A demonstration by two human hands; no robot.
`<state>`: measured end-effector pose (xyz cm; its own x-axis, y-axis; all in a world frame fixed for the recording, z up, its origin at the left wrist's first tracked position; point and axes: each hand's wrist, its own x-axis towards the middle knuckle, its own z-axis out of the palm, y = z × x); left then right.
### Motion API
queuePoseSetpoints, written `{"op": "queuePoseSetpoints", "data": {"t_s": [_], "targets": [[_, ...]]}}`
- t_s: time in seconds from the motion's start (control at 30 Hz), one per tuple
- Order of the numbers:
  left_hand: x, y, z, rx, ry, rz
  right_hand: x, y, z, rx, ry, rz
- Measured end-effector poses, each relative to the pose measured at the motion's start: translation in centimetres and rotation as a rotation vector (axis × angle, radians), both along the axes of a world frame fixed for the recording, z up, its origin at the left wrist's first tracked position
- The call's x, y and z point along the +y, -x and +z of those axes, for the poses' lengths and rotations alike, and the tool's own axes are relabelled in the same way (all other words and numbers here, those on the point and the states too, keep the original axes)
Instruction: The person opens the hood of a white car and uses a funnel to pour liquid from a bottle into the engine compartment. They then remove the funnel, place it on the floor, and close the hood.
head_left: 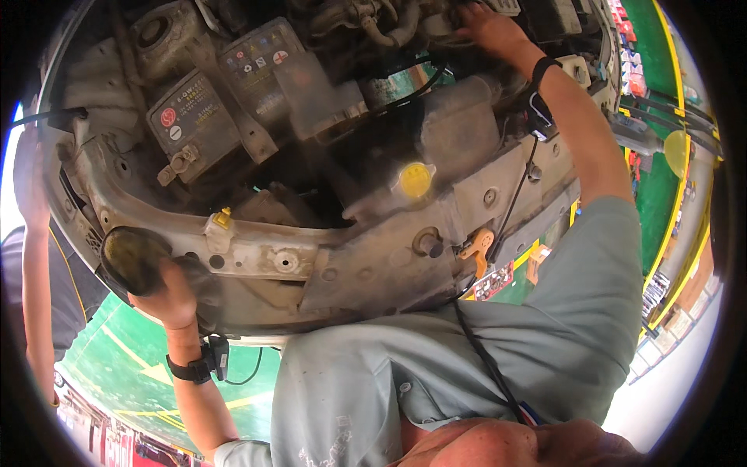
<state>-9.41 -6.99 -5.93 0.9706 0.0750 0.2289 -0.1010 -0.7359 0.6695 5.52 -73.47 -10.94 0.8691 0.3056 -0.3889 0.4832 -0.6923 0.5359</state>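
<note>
I lean over a car's engine bay. Near the front left corner, my left hand (170,294) is closed on a dark round object (134,258) with a yellowish face; its exact kind does not show, and the hand is slightly blurred. My right hand (492,29) reaches to the far right of the bay, beside dusty pipes (381,27). Its fingertips run in among dark parts, so I cannot make out what they touch. Between the hands lie a dusty battery (194,117) and a yellow round cap (415,180) behind the front panel (373,265).
An orange clamp-like handle (478,247) with a black cable is at the front panel. Another person's arm (35,257) stands at the left edge. Yellow-edged shelving (675,233) with goods is on the right, over green floor (105,350).
</note>
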Motion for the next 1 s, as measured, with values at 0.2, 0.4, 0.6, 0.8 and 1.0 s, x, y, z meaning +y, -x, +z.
{"op": "queuePoseSetpoints", "data": {"t_s": [0.2, 0.4, 0.6, 0.8, 1.0], "targets": [[3.2, 1.0, -1.6, 0.029, 0.091, 0.007, 0.2, -1.3, 0.4, 0.101, 0.107, 0.016], [1.9, 0.3, -1.5, -0.099, 0.156, 0.050, -1.9, -2.0, -0.1, 0.076, 0.015, 0.196], [3.7, 0.3, -2.1, -0.065, 0.095, 0.062, -2.6, -1.1, -1.7, -0.062, -0.033, 0.144], [2.3, 0.1, -1.6, -0.100, -0.118, -0.023, -1.5, -0.5, -0.2, -0.128, -0.061, 0.258], [3.4, 0.8, -1.3, -0.033, -0.013, -0.028, -2.2, -1.2, -1.0, -0.059, -0.058, 0.281]]}}
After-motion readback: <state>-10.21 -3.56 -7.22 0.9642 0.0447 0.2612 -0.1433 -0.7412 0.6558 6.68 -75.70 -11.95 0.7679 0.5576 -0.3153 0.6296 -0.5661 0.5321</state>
